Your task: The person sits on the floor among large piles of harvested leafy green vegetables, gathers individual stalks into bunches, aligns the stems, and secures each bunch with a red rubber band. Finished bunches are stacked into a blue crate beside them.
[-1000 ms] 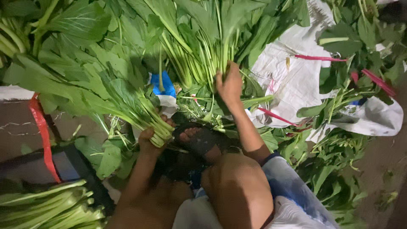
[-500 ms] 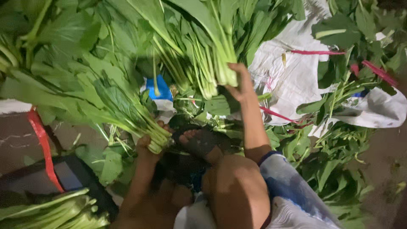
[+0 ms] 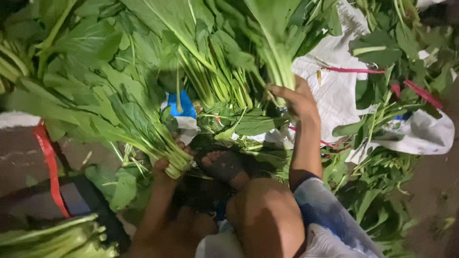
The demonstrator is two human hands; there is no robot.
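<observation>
My left hand (image 3: 165, 169) grips a bundle of leafy greens (image 3: 124, 119) by the stem ends, leaves fanning up and left. My right hand (image 3: 297, 99) is closed around the pale stems of a second bunch of greens (image 3: 275, 43), lifted above the pile. A loose heap of more green stalks (image 3: 220, 81) lies between both hands. My bent knee (image 3: 265, 210) and a foot in a dark sandal (image 3: 224, 165) sit below the hands.
White sacking (image 3: 334, 91) with red ties (image 3: 354, 70) lies at the right under scattered greens. A red strap (image 3: 48, 162) and a dark crate edge (image 3: 81, 200) are at the left, with cut stalks (image 3: 52, 236) in the lower left corner. A blue scrap (image 3: 184, 107) shows amid the pile.
My right hand has closed on a bunch of stems and raised it up and to the right. My left hand keeps its bundle in about the same place.
</observation>
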